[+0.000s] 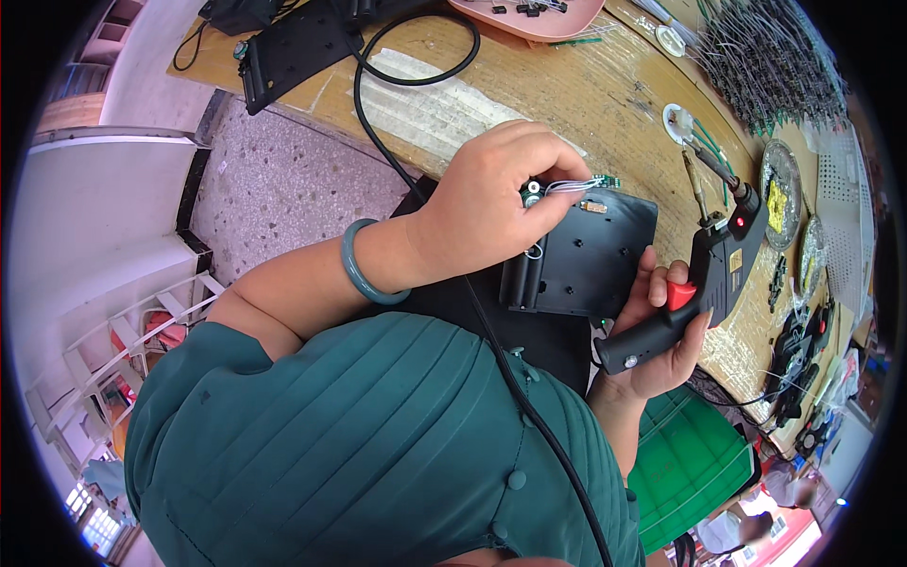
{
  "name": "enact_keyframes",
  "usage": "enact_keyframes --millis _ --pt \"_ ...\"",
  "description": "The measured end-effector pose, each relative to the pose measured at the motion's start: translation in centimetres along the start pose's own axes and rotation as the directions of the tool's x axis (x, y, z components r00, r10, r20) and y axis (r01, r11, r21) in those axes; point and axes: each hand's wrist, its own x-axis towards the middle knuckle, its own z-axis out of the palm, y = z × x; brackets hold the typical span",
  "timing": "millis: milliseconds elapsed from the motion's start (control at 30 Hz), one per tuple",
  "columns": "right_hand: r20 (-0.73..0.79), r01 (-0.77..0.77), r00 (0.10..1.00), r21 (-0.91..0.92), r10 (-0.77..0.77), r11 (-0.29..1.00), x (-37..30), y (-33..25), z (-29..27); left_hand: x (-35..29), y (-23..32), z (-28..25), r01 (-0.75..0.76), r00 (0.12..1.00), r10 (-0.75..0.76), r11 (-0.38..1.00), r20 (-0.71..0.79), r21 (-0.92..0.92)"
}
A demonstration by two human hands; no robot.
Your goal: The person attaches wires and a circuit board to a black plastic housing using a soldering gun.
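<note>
My left hand (501,194) is closed, its thumb and fingertips pinching thin white wires (567,186). A small green circuit board (606,181) sits at the wires' far end, over the upper rim of an open black plastic housing (595,255). The housing rests above my lap by the table edge; part of it is hidden under my left hand. My right hand (673,364) is wrapped round the grip of a black soldering gun (726,269) with a red trigger and a lit red lamp. Its tip points up and away over the table, apart from the board.
A wooden table (652,142) carries a pink tray (529,24) of small parts, a big bundle of wired components (770,61), round metal dishes (782,180) and another black housing (298,52). A black cable (491,340) crosses my body. A green stool (694,454) stands at right.
</note>
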Motion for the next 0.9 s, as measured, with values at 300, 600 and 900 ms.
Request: enact_keyframes --millis 300,600,900 --pt "-0.042 0.019 0.999 0.017 -0.018 1.0 0.2 0.8 0.7 0.5 0.4 -0.2 -0.089 0.995 0.081 0.985 0.056 0.151" --pt "-0.004 0.019 1.0 -0.026 -0.019 0.999 0.4 1.2 0.7 0.4 0.3 0.3 -0.12 0.992 0.109 0.977 0.066 0.178" --pt "-0.019 0.016 1.0 -0.057 -0.017 0.998 0.5 1.3 0.7 0.5 -0.3 0.6 -0.115 0.993 0.113 0.972 0.019 0.207"
